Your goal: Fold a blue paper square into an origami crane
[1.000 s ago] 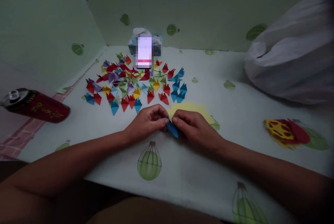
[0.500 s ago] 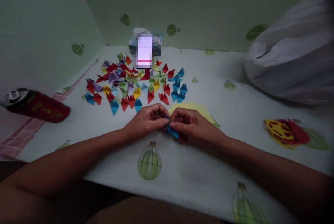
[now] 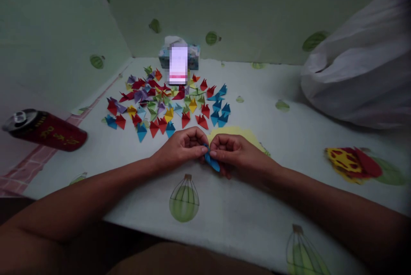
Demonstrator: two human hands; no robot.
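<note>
A small piece of folded blue paper (image 3: 212,164) is pinched between both hands above the table. My left hand (image 3: 184,149) is closed, with thumb and forefinger on the paper's upper left end. My right hand (image 3: 236,153) is closed too and grips it from the right, thumb against its upper part. The paper's lower end sticks out below the thumbs; the rest is hidden by my fingers. Beneath and behind my right hand lies a yellow sheet of paper (image 3: 248,135). Beyond the hands spread many folded paper cranes, among them a blue crane (image 3: 141,131) and a red crane (image 3: 202,121).
A red drink can (image 3: 48,129) is at the left. A tissue box (image 3: 194,54) with a lit phone (image 3: 178,63) before it stands at the back. A white plastic bag (image 3: 356,69) bulges at the right, near red and yellow cut-outs (image 3: 345,164).
The view has shifted very slightly. A little more of the blue paper's lower end shows, and a finger of my right hand extends slightly farther below it. Both hands keep their grip.
</note>
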